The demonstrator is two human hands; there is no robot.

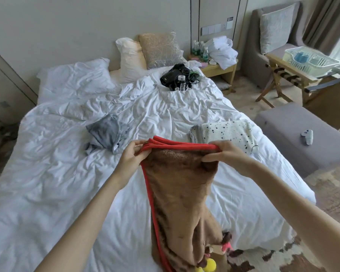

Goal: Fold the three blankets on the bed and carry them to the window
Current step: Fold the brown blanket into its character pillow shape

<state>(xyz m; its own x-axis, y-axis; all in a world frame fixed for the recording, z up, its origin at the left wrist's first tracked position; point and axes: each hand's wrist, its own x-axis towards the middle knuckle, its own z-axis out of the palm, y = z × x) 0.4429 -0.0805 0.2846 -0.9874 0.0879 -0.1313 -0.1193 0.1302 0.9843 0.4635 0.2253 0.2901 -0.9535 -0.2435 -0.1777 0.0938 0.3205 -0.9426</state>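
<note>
Centrally, head view: brown blanket (182, 195) with red trim, held up over near edge of bed (53, 173), doubled into narrow hanging strip, layered red edges bunched along top, lower end trailing out of sight at bottom of frame. Left hand (133, 157) closed on top left corner, thumb and fingers pinching red trim. Right hand (227, 154) closed on top right corner, fingers curled over folded edge. Behind right hand: white black-speckled blanket (224, 133), folded into flat stack, lying near right edge of bed. Left of centre: grey blanket (105, 134), crumpled, unfolded, lying on rumpled white duvet well apart from speckled one. Farther back: black device with tangled cables (178, 77) resting on duvet below pillows (145, 55). Right of bed: nightstand (218, 68) carrying bottles and heaped white cloth; grey ottoman (294, 138) bearing small light controller (307, 136); wooden rack (283, 75) supporting clear basket; grey armchair (271, 34) beside curtain.
</note>
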